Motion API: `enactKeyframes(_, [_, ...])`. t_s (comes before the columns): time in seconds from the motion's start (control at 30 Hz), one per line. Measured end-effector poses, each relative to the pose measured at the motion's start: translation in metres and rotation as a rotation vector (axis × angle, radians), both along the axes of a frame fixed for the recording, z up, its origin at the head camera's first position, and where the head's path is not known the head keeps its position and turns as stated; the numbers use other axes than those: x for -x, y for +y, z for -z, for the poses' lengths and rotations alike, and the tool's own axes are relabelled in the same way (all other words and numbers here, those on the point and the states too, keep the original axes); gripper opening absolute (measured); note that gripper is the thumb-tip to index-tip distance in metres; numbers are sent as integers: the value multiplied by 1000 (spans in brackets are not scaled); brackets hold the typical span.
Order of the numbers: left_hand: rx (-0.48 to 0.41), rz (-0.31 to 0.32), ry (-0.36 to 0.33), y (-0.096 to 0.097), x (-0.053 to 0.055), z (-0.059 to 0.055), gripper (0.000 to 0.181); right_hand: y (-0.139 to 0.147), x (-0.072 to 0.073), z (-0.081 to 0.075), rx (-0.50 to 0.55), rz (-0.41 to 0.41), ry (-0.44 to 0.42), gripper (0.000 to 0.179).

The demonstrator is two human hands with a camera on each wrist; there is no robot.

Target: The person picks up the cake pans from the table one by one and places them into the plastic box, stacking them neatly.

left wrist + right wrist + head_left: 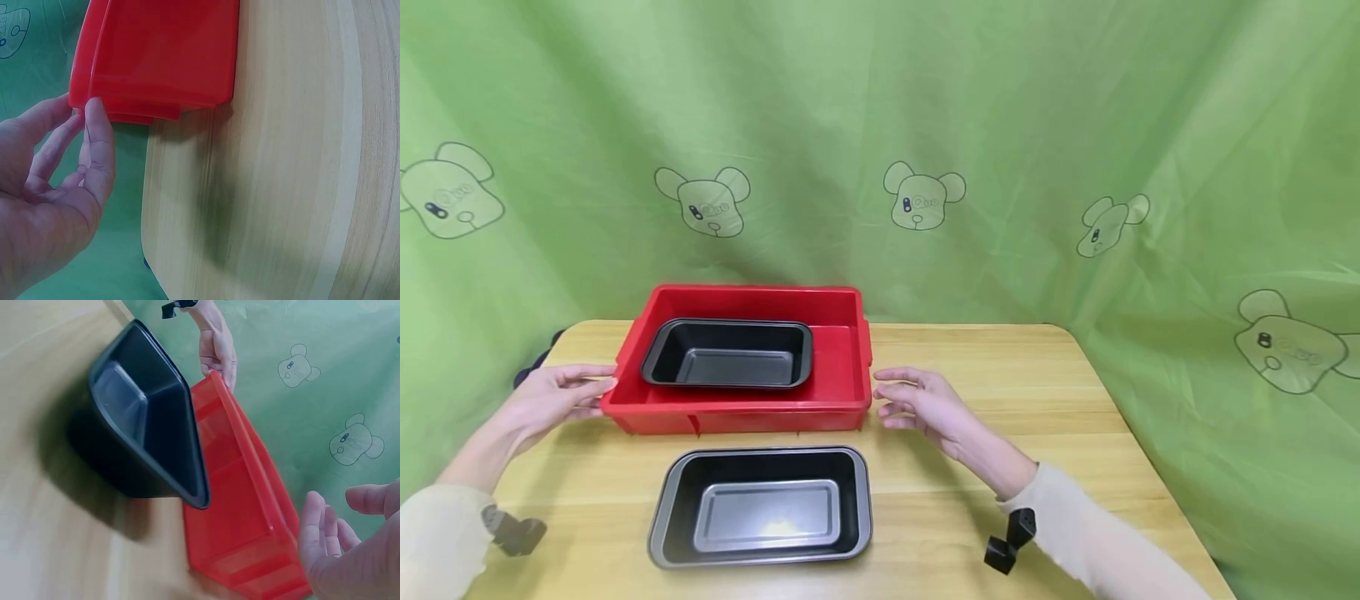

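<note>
A red plastic bin [835, 358] stands towards the back of the table, with a small black loaf pan [737, 367] inside at its left. My left hand [561, 392] is at the bin's left end. Its thumb and fingers pinch the rim near the front corner, as the left wrist view shows at the hand [69, 169]. My right hand [925, 404] hovers just off the bin's right end, fingers loosely spread and holding nothing. In front of the bin, a larger dark loaf pan [767, 512] lies on the tabletop.
The wooden table [985, 350] has rounded back corners. A green curtain [820, 92] printed with bear heads hangs behind it and along both sides. Small black devices [1011, 542] are worn at both wrists.
</note>
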State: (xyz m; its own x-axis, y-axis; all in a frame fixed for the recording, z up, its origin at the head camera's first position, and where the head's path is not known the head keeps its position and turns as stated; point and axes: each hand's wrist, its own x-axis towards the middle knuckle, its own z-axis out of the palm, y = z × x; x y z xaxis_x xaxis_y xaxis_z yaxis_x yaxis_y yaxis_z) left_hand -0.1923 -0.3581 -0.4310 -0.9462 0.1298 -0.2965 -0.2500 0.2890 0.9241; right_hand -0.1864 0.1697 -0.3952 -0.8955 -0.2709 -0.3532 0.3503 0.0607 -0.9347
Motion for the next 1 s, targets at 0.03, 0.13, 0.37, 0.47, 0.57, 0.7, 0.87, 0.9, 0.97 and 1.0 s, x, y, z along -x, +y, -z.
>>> enactKeyframes(0.03, [-3,-1,0,0,0,0,24,2,-2,3,-3,-1,-3,52])
enactKeyframes(0.13, [-7,-1,1,0,0,0,24,9,-9,10,-14,7,-18,51])
enactKeyframes(0.37, [16,-1,9,0,0,0,29,21,-19,33,5,44,-63,50])
enactKeyframes(0.47, [24,0,13,0,1,0,32,25,-24,44,20,45,-83,52])
enactKeyframes(0.57, [15,1,11,1,0,1,25,26,-28,53,34,51,-102,54])
enactKeyframes(0.7, [-6,-5,7,1,0,2,24,26,-34,63,52,41,-114,55])
enactKeyframes(0.87, [-19,-6,8,0,0,3,25,20,-43,73,81,-3,-131,53])
enactKeyframes(0.9, [-20,-6,9,0,0,3,26,18,-45,75,90,-12,-137,53])
enactKeyframes(0.97, [-21,-5,9,0,1,3,26,15,-49,78,105,-25,-152,53])
enactKeyframes(1.0, [-22,-4,9,0,1,4,26,14,-50,79,113,-31,-158,52])
